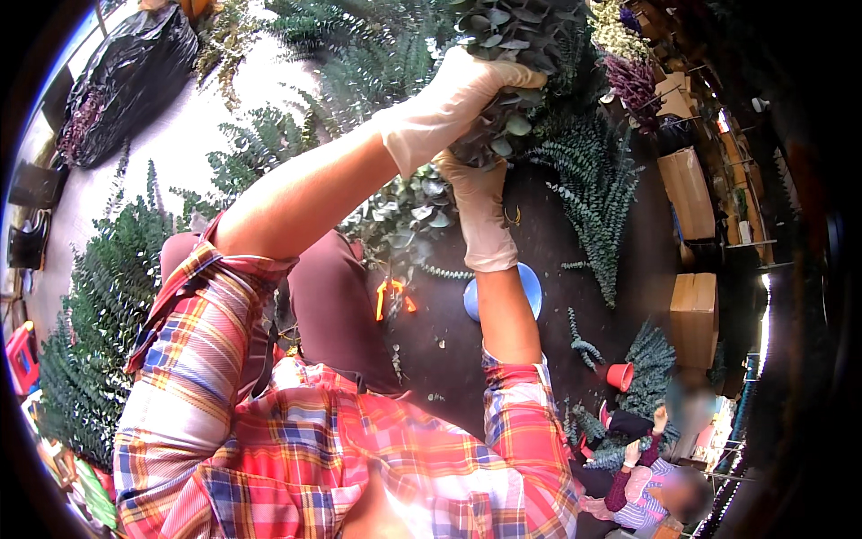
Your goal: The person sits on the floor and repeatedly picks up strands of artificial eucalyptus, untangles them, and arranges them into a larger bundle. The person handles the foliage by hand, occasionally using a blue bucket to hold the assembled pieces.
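I am gripping the eucalyptus bunch (516,36), raised well above the blue bowl (530,287) on the floor, with my left hand (471,90) curled tight around its stems and my right hand (480,211) cupping beneath, and loose sprigs could be slipping free if either grip slackens.

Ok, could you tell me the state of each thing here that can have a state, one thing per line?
Left hand: gloved, closed around the leafy bunch.
Right hand: gloved, gripping the bunch from below.
Eucalyptus bunch: held up between both hands.
Orange-handled cutters: lying on the dark floor, untouched.
Blue bowl: on the floor, partly hidden behind the right forearm.
Red cup: tipped on its side.
Black bag: full, lying on the floor.
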The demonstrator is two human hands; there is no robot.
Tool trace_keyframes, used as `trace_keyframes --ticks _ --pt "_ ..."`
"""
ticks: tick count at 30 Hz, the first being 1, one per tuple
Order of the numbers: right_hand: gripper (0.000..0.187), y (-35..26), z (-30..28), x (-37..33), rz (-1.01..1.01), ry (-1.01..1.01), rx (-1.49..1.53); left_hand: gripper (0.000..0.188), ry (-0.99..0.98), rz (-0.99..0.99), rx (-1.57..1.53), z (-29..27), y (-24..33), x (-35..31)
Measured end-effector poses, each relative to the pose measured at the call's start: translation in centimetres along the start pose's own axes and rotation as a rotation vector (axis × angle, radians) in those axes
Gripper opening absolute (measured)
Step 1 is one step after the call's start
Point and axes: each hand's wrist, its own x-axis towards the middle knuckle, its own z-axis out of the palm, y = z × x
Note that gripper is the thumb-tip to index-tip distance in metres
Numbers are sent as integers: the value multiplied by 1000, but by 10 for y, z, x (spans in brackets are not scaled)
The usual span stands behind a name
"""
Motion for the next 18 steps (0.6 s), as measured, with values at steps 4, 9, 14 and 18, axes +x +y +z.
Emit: trace_keyframes --ticks 4,9,14,18 --pt "40 -19 -13 2 -95 157 -73 29 -198 33 179 14 7 1" --pt "44 -55 -69 4 -128 -31 -200 96 -660 -4 464 -36 -11 21" --pt "54 -77 -76 -9 -35 -156 192 82 -818 -372 357 -50 -47 -19" --pt "77 -69 -74 -8 82 -230 468 67 -675 -515 201 -49 -57 -32"
